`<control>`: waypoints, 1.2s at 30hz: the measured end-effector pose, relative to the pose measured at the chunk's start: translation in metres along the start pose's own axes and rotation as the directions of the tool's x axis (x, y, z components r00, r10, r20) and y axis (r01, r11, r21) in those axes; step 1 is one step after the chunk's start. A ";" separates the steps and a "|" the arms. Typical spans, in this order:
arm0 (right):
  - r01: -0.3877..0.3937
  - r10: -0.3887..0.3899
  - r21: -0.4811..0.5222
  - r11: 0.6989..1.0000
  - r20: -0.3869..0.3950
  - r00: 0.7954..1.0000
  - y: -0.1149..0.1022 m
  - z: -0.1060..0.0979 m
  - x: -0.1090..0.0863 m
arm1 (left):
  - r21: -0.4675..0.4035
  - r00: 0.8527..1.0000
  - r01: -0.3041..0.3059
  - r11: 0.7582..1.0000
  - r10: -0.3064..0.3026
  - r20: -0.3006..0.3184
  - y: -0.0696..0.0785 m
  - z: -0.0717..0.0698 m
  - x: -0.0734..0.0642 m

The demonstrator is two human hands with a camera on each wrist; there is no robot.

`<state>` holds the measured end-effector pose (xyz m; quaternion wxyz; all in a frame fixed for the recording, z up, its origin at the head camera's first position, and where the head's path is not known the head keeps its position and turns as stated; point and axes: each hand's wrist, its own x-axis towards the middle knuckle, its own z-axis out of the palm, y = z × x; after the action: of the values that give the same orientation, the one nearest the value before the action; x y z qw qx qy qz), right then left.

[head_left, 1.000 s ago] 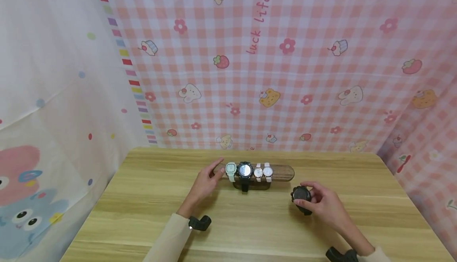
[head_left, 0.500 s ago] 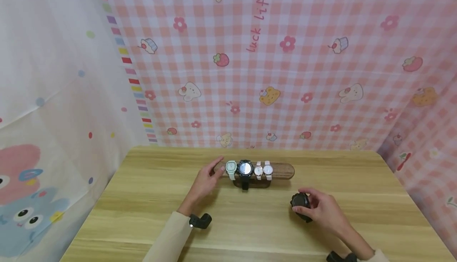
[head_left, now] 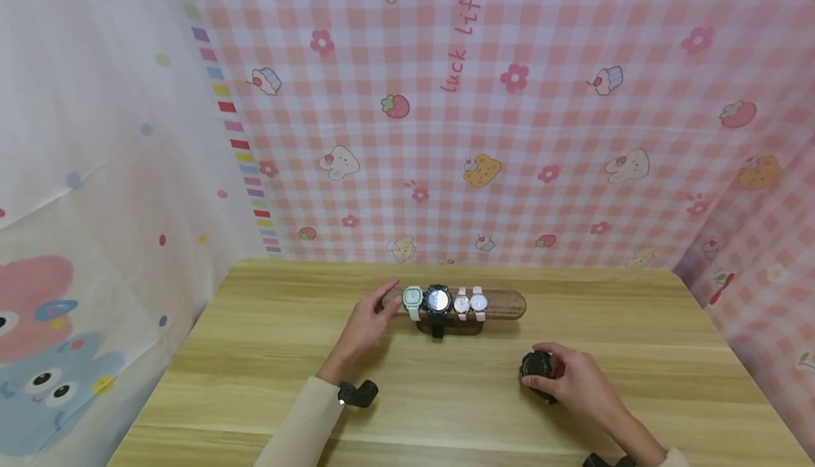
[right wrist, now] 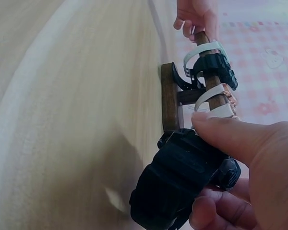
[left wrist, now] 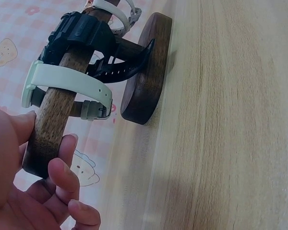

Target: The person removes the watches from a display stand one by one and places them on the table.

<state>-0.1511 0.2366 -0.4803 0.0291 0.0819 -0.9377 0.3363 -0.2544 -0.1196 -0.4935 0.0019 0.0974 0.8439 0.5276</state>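
A dark wooden watch stand [head_left: 507, 305] stands near the table's back edge, and my left hand [head_left: 366, 323] pinches the left end of its bar between thumb and fingers. Along the bar sit a mint-green watch [head_left: 413, 298], a chunky black watch [head_left: 438, 300] and two small pale-strapped watches [head_left: 478, 302]. In front of the stand's right end, my right hand [head_left: 578, 376] holds another black watch [head_left: 535, 366] by its sides. Up close in the right wrist view, this black watch [right wrist: 175, 175] is apart from the stand; the thumb lies along its top edge.
The bar's right end, beyond the pale watches, is bare wood. Under everything lies a wood-grain table [head_left: 439, 410]. A pink checked cloth [head_left: 446, 134] hangs behind it, with a white patterned cloth [head_left: 114, 191] at the left.
Holding the black watch, my right hand has come slightly nearer to me, away from the stand. My left hand stays on the bar's end, and the watches on the stand keep their places.
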 end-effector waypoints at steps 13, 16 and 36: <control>-0.013 0.012 0.030 0.999 0.046 0.999 -0.002 0.009 -0.001 | -0.001 1.000 0.003 1.000 -0.003 -0.005 0.002 0.000 -0.002; 0.002 -0.004 0.028 1.000 0.054 0.999 -0.001 0.012 -0.001 | 0.004 1.000 0.001 1.000 0.000 -0.006 0.001 0.000 -0.002; 0.004 -0.004 0.007 1.000 0.056 0.998 -0.004 0.017 -0.003 | -0.010 1.000 -0.006 1.000 0.006 0.009 0.000 0.000 0.000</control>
<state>-0.1474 0.2231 -0.4911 0.0031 0.0934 -0.9368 0.3372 -0.2546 -0.1197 -0.4930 0.0044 0.1023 0.8410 0.5313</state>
